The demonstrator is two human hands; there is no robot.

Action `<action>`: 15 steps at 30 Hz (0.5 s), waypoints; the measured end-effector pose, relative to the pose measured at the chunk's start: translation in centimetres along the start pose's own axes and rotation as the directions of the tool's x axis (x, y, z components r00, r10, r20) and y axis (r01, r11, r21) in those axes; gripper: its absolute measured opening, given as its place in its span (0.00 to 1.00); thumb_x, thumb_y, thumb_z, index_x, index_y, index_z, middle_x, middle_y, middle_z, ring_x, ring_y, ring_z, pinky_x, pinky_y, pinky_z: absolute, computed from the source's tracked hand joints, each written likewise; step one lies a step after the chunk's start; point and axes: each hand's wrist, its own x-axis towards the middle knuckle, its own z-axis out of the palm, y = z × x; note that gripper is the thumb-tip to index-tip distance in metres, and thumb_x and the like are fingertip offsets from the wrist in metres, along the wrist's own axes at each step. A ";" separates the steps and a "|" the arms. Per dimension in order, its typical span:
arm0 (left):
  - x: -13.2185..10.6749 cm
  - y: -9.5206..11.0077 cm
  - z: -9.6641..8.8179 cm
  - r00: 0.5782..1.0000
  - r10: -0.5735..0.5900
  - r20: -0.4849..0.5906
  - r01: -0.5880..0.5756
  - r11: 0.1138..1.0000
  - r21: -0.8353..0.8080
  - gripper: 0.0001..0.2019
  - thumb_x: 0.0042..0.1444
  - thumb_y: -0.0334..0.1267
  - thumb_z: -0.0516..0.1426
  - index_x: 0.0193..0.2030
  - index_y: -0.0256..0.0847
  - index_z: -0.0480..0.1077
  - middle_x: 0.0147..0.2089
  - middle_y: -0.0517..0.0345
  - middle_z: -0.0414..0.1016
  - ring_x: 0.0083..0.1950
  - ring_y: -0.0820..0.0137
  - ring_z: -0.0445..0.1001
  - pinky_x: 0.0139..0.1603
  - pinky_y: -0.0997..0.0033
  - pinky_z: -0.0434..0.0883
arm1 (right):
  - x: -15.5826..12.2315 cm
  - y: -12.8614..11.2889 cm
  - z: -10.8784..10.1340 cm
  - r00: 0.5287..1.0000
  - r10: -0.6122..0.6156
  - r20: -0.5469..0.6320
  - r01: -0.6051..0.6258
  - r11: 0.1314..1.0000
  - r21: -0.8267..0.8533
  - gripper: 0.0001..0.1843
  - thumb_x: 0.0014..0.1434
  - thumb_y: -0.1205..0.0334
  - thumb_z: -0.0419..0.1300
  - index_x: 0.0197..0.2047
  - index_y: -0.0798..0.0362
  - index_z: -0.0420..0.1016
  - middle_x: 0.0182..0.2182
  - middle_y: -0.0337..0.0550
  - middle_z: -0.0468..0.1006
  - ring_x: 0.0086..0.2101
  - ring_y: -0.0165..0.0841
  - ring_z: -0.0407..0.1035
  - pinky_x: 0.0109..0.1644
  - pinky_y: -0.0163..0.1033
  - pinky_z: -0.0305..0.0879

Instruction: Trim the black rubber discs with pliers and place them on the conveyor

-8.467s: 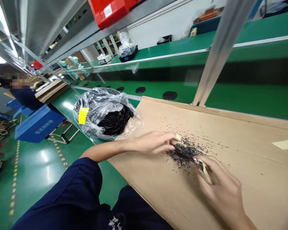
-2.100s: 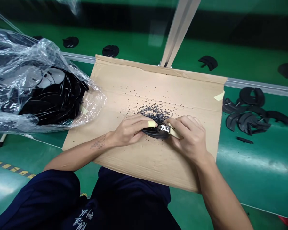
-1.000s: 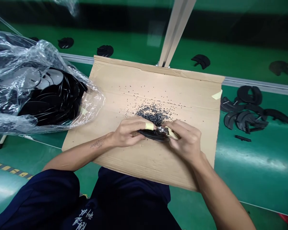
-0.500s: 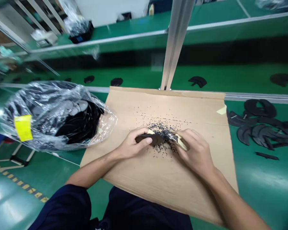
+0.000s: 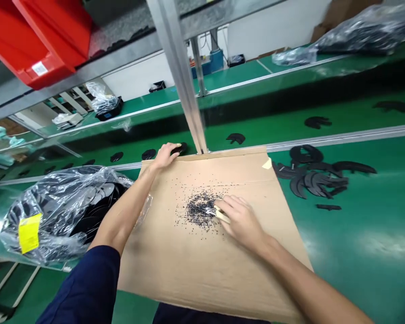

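My left hand reaches past the far edge of the cardboard sheet, its fingers closed on a flat, rounded black plastic part above the green belt. A yellowish cover shows on one of its fingertips. In my right hand is a pair of cutting pliers with pale yellow handles. Their metal jaws point left over a heap of small black plastic bits scattered on the cardboard.
Left of the cardboard lies a clear plastic bag of black discs with a yellow label. Curved black pieces are piled at right. More black parts lie along the green belt. A metal post and red bin stand beyond.
My left hand has moved from the middle of the cardboard forward and left to the belt, carrying the black part. My right hand stays over the bits with the pliers. The view has shifted.
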 end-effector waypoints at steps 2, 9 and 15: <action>0.6 -0.3 0.0 0.999 0.025 -0.048 -0.025 1.000 0.000 0.12 0.60 0.44 0.60 0.42 0.37 0.75 0.44 0.47 0.80 0.50 0.59 0.76 0.56 0.57 0.72 | -0.2 -0.2 -0.1 1.000 0.022 0.018 -0.022 1.000 -0.008 0.09 0.58 0.71 0.65 0.42 0.54 0.74 0.35 0.44 0.76 0.37 0.36 0.66 0.40 0.40 0.57; -0.3 4.8 2.4 0.959 0.263 -0.106 -0.269 0.962 -0.048 0.19 0.69 0.54 0.49 0.43 0.42 0.72 0.44 0.53 0.78 0.46 0.65 0.75 0.51 0.60 0.74 | -0.4 -1.0 -0.3 0.990 0.026 0.135 -0.021 0.999 -0.043 0.10 0.57 0.74 0.62 0.42 0.54 0.73 0.36 0.44 0.74 0.39 0.37 0.63 0.43 0.41 0.54; 3.2 13.3 10.5 0.909 0.267 0.319 -0.269 0.962 -0.041 0.15 0.69 0.42 0.51 0.52 0.39 0.75 0.60 0.45 0.75 0.63 0.57 0.70 0.66 0.53 0.66 | -0.6 -1.1 -0.4 0.986 0.007 0.168 0.003 0.998 -0.061 0.10 0.58 0.72 0.62 0.44 0.53 0.72 0.37 0.45 0.74 0.40 0.37 0.64 0.43 0.41 0.55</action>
